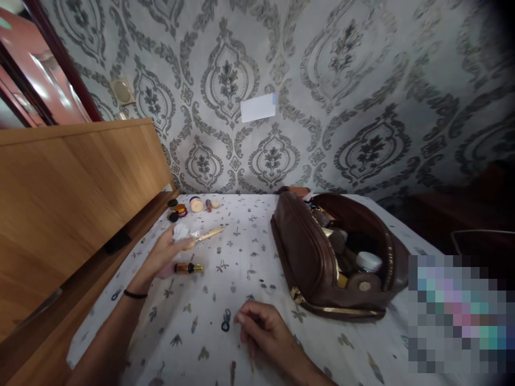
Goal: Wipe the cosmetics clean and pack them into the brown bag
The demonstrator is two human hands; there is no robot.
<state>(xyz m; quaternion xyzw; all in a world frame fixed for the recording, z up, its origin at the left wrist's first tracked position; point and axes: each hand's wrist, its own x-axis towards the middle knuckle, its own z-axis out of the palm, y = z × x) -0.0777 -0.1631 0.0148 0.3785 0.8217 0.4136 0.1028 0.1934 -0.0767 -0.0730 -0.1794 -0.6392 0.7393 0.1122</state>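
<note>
Over the far left of the table, my left hand (163, 253) is closed, thumb and fingers pinching a brush with a pale handle (211, 233) near its silvery collar. A white fluffy mass (182, 231) sits at the brush's hand end; whether it is bristles or tissue I cannot tell. Just below that hand lies a small amber bottle (184, 267) with a gold cap. My right hand (265, 328) rests at the front middle with curled fingers, and their inside is hidden. Beside its fingertips is a small dark loop shape (226, 320), perhaps printed on the cloth.
A brown cosmetic bag (306, 252) stands unzipped on the right, filled with several containers, including a white-lidded jar (369, 261). Small jars (181, 210) and a peach-coloured pot (196, 204) line the back left. A wooden panel (80, 177) borders the left; patterned wallpaper rises behind.
</note>
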